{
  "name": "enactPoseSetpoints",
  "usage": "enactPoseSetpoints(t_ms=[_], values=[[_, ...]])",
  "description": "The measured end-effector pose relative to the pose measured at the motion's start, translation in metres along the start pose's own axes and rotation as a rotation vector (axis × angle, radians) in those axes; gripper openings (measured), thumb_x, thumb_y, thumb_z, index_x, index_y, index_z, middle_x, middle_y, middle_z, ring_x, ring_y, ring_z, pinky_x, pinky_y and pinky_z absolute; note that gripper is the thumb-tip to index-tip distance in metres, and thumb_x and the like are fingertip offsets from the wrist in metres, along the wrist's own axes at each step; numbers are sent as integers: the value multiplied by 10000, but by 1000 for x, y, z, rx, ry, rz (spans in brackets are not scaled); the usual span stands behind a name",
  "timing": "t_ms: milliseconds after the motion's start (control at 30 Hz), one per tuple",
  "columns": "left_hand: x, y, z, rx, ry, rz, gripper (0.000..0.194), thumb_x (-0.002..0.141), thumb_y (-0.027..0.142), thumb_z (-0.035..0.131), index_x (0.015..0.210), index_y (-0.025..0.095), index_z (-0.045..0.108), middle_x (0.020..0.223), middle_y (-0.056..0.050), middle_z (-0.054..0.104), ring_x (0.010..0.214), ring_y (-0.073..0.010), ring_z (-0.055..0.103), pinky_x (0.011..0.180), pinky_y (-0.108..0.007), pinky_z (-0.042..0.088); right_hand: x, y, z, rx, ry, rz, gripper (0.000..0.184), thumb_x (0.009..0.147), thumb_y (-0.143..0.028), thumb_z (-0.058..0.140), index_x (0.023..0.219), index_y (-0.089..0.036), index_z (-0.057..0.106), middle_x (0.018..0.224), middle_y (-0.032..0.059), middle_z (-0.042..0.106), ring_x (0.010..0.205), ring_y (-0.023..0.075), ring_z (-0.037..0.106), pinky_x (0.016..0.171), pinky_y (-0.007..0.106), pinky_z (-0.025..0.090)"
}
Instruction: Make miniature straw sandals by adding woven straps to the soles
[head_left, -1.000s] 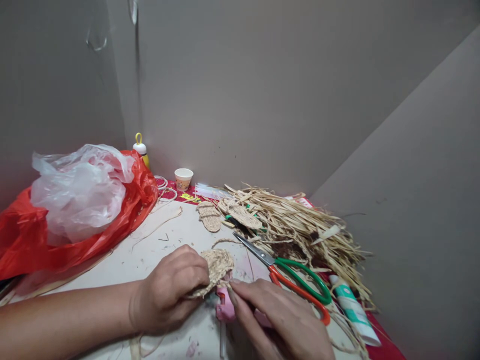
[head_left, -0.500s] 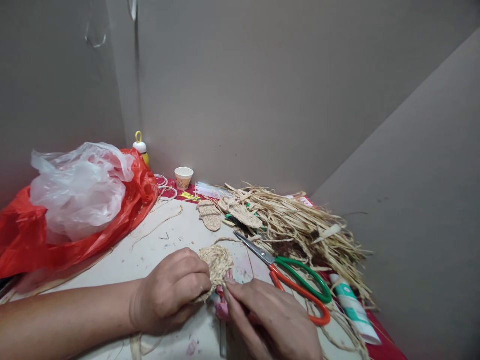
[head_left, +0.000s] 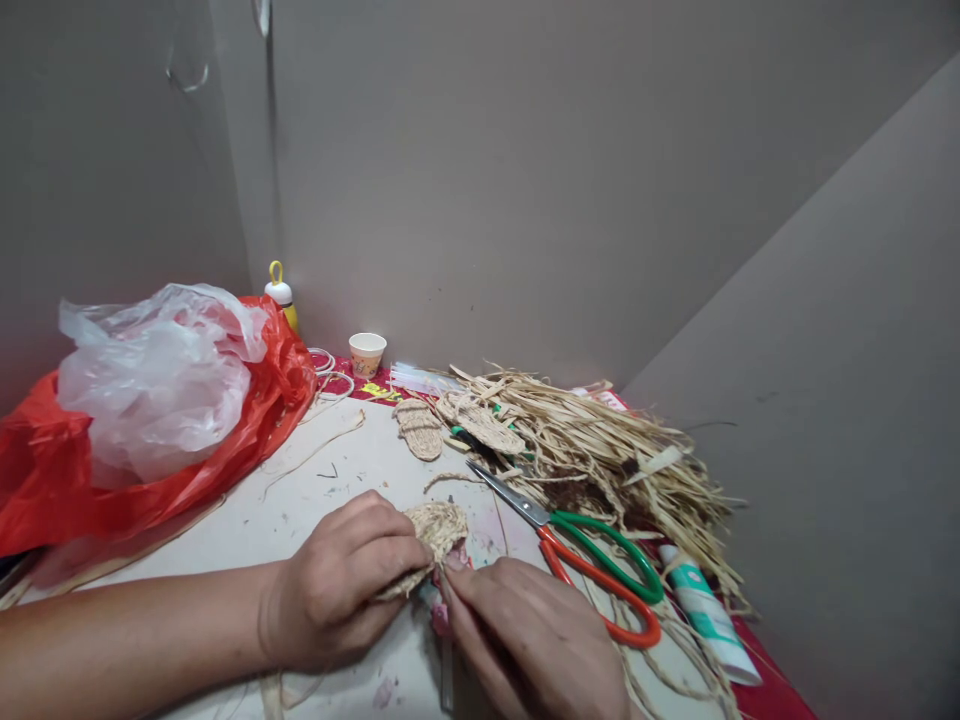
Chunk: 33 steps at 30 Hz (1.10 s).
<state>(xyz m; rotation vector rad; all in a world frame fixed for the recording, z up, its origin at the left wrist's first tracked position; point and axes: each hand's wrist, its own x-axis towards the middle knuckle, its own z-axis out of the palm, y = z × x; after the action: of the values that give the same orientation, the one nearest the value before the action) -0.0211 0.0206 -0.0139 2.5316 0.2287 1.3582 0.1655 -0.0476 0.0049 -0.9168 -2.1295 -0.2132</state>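
Observation:
My left hand (head_left: 352,585) grips a small woven straw sole (head_left: 442,525), thumb and fingers closed on its near side. Against the sole's right edge, my right hand (head_left: 532,630) is pinched; what sits between its fingertips is too small to make out. Just below the fingertips there is a pink object (head_left: 440,618) with a clear stick (head_left: 447,675) running down from it, partly covered by my right hand. Scissors (head_left: 536,515) with one green and one orange handle lie beyond my right hand, their blades pointing up and left.
Two finished-looking straw slippers (head_left: 420,430) lie behind, beside a heap of dry straw (head_left: 600,430). A green and white tube (head_left: 709,615) is at right. Red and white plastic bags (head_left: 165,380) fill the left; a paper cup (head_left: 367,354) and yellow bottle (head_left: 281,300) stand behind.
The sole has tilted in my left hand, so its near part looks narrower. My right hand has shifted slightly left, its fingertips closer to my left thumb.

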Motion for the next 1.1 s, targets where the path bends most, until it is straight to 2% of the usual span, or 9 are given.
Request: enactPoseSetpoints(t_ms=[133,367,600,800,967,1100], values=[[-2,1,1,-8,-3,-39,300,756,23,553,1041,115,555,837,-103,599,766,-174,518,692,-306,456,0,-1,-1,15,2,3,230,813,-18,544,1013,-114,603,638,70,672,555,158,615,504,249,482],[-1,2,2,-19,-5,-51,272,756,9,542,1001,127,549,804,-90,597,748,-164,512,682,-295,440,-2,1,1,1,-2,-2,202,825,-45,536,1008,-99,604,621,56,652,506,146,569,473,251,444],[3,6,2,-62,12,-123,272,741,5,546,967,157,551,778,-74,592,732,-162,516,670,-284,433,-2,2,6,51,-16,60,183,831,-58,515,979,-150,573,649,40,627,538,145,560,501,248,443],[6,10,2,-92,26,-190,278,728,-2,546,943,174,539,782,-60,581,748,-157,533,688,-270,441,-2,6,6,43,-32,-24,247,807,-31,544,1042,-104,561,664,69,639,554,163,557,499,269,441],[4,14,5,-118,1,-308,255,706,-27,530,862,175,544,754,-34,566,734,-139,531,688,-244,429,-6,8,10,-18,-8,-69,236,811,-39,536,1032,-119,544,624,55,624,524,156,525,473,266,411],[3,15,8,-163,-17,-498,237,688,-27,516,804,176,554,755,-15,566,734,-131,533,682,-232,423,-5,8,14,-85,-43,-17,182,826,-60,528,993,-128,545,629,44,603,542,163,545,489,268,424]])
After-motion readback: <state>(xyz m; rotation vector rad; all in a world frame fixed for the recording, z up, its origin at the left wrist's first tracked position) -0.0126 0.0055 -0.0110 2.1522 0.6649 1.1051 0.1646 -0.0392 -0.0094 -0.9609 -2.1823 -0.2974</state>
